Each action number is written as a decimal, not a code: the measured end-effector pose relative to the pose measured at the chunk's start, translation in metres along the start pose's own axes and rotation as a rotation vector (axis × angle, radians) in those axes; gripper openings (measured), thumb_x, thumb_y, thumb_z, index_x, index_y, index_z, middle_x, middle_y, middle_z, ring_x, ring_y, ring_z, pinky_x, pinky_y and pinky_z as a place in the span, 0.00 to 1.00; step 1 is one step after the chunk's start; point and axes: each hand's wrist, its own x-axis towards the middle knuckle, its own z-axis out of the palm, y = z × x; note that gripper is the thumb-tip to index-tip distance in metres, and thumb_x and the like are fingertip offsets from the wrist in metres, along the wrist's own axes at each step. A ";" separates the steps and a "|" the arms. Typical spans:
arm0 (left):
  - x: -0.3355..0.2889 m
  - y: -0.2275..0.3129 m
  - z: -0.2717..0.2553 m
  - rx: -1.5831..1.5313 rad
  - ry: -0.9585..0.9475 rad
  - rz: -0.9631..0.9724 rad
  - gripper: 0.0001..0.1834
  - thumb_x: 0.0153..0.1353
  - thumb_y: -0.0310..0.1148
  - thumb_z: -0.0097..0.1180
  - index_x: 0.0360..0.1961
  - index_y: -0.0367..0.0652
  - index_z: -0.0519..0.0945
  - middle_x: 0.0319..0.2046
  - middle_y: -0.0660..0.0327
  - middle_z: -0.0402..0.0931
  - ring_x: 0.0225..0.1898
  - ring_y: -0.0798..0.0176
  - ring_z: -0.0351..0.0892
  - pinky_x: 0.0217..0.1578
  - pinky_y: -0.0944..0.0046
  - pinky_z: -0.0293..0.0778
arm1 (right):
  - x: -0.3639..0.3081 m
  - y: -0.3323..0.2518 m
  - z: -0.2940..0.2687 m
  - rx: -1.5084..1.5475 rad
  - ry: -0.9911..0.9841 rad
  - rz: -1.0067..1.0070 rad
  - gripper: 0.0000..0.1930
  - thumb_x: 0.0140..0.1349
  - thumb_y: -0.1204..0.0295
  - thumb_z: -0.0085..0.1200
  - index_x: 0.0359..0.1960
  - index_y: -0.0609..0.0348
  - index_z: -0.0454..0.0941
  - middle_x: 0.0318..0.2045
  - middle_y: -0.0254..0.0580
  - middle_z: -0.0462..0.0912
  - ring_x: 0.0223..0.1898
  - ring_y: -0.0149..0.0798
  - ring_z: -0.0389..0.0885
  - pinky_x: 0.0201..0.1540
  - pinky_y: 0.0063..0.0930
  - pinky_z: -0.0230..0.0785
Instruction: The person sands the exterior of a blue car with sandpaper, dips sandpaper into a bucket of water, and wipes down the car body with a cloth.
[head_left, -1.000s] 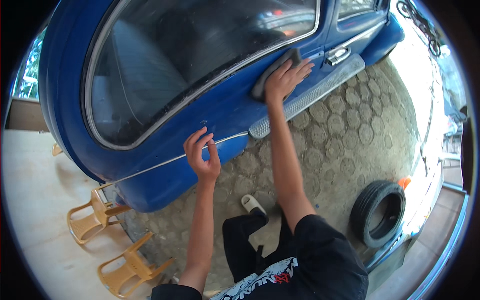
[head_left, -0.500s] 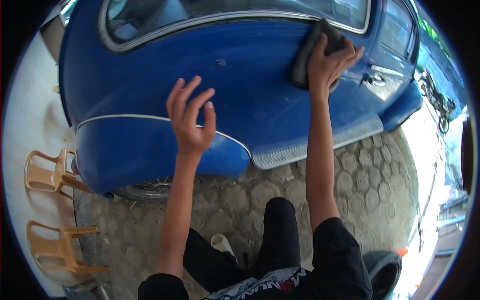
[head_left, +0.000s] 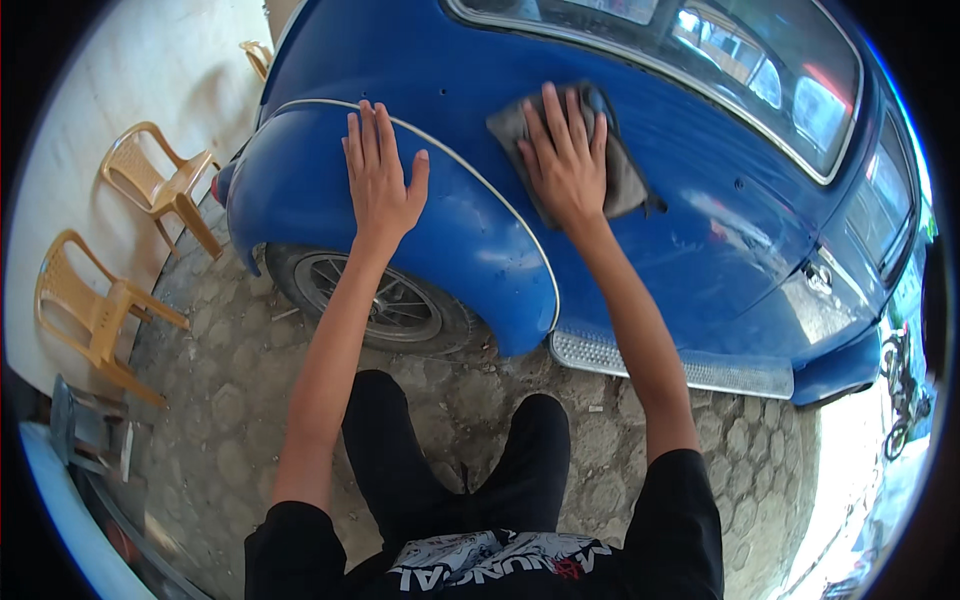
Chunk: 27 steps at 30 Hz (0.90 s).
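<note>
A dark grey cloth (head_left: 622, 172) lies flat against the blue side panel of a car (head_left: 690, 140), below its side window. My right hand (head_left: 568, 165) rests on top of the cloth, palm down, fingers stretched and spread, pressing it to the panel. The cloth's edges stick out around the hand, with a small dark tip at its lower right corner. To the left, my left hand (head_left: 383, 185) is over the rounded rear fender (head_left: 300, 190), fingers straight and nothing in them. Whether its palm touches the paint I cannot tell.
Below the fender is a wheel (head_left: 400, 305); a ribbed running board (head_left: 690, 372) runs to its right. Tan plastic chairs (head_left: 95, 310) stand along the white wall at left. A dark stool (head_left: 85, 425) is nearer. Paving stones (head_left: 240, 420) cover the ground; a motorcycle (head_left: 897, 400) is far right.
My right hand and the cloth have moved left along the panel toward the fender, and its fingers have flattened out. My left hand has straightened over the fender. The view has shifted toward the car's rear.
</note>
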 end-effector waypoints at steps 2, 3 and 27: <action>0.001 -0.007 0.005 0.077 -0.035 -0.112 0.43 0.77 0.52 0.45 0.80 0.32 0.50 0.79 0.38 0.50 0.81 0.34 0.44 0.77 0.36 0.45 | 0.057 -0.006 0.018 0.027 0.071 -0.010 0.25 0.74 0.57 0.52 0.71 0.42 0.73 0.77 0.39 0.64 0.76 0.48 0.62 0.76 0.60 0.49; 0.000 -0.007 0.008 0.133 -0.063 -0.121 0.42 0.77 0.53 0.44 0.80 0.35 0.52 0.78 0.42 0.54 0.80 0.36 0.49 0.77 0.37 0.46 | 0.082 -0.014 0.026 0.051 0.091 -0.040 0.25 0.74 0.57 0.52 0.71 0.40 0.73 0.77 0.39 0.64 0.76 0.48 0.62 0.76 0.60 0.49; -0.013 -0.025 -0.003 -0.774 0.442 -0.101 0.42 0.78 0.59 0.30 0.79 0.36 0.52 0.75 0.42 0.60 0.76 0.43 0.59 0.76 0.44 0.52 | 0.077 -0.125 0.050 0.651 -0.036 -0.206 0.23 0.75 0.63 0.50 0.70 0.44 0.74 0.72 0.40 0.72 0.75 0.46 0.66 0.77 0.56 0.49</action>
